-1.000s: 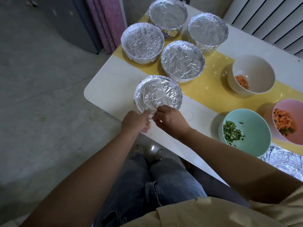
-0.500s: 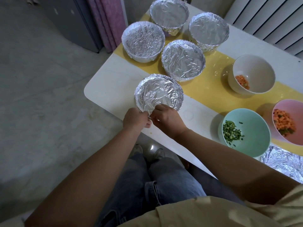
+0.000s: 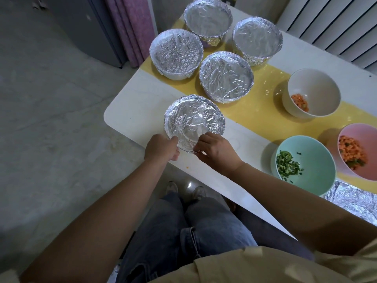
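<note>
A foil-covered bowl stands near the table's front left corner. My left hand grips its near rim from the left. My right hand pinches the foil edge at the near rim, fingers curled over the foil. Both hands meet at the bowl's near side, and the rim under them is hidden.
Several more foil-covered bowls stand behind on the yellow strip of the white table. To the right are a white bowl with carrot bits, a green bowl with chopped greens and a pink bowl with carrot mix. Loose foil lies at the right edge.
Both hands have shifted a little along the near rim of the foil-covered bowl, still working the foil edge. The bowl stays where it was.
</note>
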Demonstrator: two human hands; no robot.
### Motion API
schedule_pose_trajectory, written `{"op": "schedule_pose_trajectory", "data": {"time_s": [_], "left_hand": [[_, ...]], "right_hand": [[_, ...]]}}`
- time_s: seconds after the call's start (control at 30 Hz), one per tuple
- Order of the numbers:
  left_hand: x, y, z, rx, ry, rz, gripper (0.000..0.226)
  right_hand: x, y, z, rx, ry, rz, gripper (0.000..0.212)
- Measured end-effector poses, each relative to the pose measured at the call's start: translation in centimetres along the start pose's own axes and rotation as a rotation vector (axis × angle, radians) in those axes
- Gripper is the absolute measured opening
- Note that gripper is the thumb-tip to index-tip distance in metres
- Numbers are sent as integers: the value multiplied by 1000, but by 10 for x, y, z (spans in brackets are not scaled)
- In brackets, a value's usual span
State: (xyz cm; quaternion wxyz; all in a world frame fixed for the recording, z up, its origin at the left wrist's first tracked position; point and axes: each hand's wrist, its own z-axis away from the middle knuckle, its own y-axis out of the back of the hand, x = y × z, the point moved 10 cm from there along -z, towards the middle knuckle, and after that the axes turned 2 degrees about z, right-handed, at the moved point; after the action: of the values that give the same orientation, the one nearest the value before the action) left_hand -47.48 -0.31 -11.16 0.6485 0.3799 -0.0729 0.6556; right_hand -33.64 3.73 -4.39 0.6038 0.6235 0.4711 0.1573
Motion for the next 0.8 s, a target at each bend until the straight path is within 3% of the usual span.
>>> {"op": "schedule_pose_trajectory", "data": {"time_s": [0.1, 0.2, 0.43, 0.6, 0.8], "left_hand": [[-9, -23, 9, -83, 69, 141, 30], [-9, -28, 10, -46, 94, 217, 22], [-1, -28, 23, -134, 107, 125, 35], [-3, -33, 18, -129, 92, 209, 29], [5, -20, 11, -142, 36, 122, 23]], "right_hand": [[-4, -4, -3, -11, -5, -11, 12], [-7, -7, -5, -20, -12, -31, 11], [-6, -5, -8, -4, -48, -45, 11], [-9, -8, -12, -11, -47, -75, 9], [-10, -4, -8, -73, 18, -93, 13]]}}
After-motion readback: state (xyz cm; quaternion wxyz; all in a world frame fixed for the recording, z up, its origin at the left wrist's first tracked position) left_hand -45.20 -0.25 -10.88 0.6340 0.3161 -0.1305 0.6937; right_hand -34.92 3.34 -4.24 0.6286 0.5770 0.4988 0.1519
